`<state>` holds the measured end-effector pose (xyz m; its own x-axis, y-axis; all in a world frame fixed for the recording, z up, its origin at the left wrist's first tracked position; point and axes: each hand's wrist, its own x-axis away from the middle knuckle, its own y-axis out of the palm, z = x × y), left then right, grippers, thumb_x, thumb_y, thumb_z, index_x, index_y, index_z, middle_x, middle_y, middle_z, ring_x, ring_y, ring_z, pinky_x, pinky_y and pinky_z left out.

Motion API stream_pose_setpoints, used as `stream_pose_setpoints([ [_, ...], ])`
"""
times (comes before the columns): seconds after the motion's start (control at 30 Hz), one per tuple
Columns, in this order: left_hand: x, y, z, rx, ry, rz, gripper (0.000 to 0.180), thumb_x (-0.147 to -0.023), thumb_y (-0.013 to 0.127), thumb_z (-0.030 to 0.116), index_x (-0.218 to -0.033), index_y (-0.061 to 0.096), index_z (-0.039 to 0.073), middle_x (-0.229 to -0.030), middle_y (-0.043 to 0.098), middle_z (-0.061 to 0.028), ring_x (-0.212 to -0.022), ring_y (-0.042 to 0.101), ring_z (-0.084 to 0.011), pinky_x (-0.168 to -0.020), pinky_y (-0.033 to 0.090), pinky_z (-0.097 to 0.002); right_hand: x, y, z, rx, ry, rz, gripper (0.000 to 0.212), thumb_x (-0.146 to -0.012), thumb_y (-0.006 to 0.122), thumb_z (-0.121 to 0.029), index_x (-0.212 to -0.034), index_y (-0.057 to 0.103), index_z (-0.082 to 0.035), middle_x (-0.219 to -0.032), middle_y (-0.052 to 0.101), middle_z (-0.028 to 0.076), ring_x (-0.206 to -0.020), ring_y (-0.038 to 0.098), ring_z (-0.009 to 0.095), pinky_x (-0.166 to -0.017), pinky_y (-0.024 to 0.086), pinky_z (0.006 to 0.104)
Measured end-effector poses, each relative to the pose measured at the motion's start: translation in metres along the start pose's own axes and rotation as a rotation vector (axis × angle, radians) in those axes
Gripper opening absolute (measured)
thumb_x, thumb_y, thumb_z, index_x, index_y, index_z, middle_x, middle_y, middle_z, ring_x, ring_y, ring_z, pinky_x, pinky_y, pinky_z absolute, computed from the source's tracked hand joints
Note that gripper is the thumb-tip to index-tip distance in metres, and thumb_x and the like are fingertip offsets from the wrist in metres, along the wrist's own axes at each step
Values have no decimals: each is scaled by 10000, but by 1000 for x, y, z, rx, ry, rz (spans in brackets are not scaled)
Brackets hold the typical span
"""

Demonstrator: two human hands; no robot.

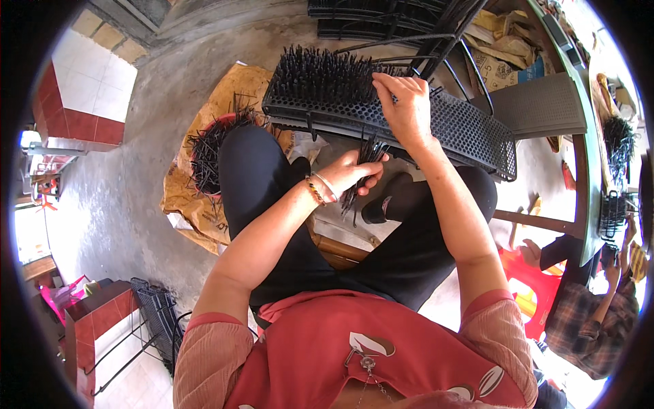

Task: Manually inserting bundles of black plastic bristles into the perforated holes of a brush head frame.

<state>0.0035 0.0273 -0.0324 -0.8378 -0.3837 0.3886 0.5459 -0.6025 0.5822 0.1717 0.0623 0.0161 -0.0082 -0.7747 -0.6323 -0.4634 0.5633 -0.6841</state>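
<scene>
Loosely, black strips [206, 146] heap in a red basin [223, 118] at left; upright strips [317, 76] crowd the left part of a perforated rack [470, 126]. Nearer, the left hand [353, 174] grips a bundle of strips [368, 151]; farther right, whether the right hand [407, 109], fingertips beside the upright ones, pinches one cannot be told.

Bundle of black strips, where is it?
In the head view, just right of centre, the bundle is in the left hand, by the perforated black rack.
</scene>
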Motion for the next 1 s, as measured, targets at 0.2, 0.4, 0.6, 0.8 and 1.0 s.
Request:
stream_pose_setpoints([
  [0.2,1,0,0,28,-5,-37,304,-929,563,171,-1203,503,53,-854,547,-8,-680,514,-75,-496,397,-208,-1,3,4,45,-159,25,104,-827,646,-141,-919,680,-106,-740,658,5,-735,599,184,-772,399,345],
  [0.4,3,1,0,-16,4,-22,321,-923,577,182,-1208,494,60,-853,545,-10,-677,516,-75,-492,412,-212,0,1,2,58,-89,-41,157,-821,661,-127,-969,692,-85,-802,676,34,-791,613,205,-805,408,350],
  [0.6,4,2,2,-85,10,-7,344,-917,595,208,-1213,495,64,-860,545,-8,-664,509,-71,-478,400,-212,-2,0,2,-11,-144,-55,164,-816,663,-127,-968,694,-72,-886,666,60,-854,591,233,-807,412,362],
  [0.8,7,8,7,-85,3,23,274,-924,579,172,-1167,509,68,-776,523,0,-611,507,-71,-463,414,-218,1,3,-1,-3,-10,4,147,-815,656,-111,-950,700,-73,-845,662,56,-832,590,247,-799,412,358],
  [1.0,5,5,5,-99,4,22,267,-919,586,174,-1152,509,70,-771,525,1,-601,503,-70,-455,409,-219,-2,5,-1,0,4,20,141,-816,654,-116,-944,701,-79,-861,668,54,-833,592,243,-800,410,356],
])
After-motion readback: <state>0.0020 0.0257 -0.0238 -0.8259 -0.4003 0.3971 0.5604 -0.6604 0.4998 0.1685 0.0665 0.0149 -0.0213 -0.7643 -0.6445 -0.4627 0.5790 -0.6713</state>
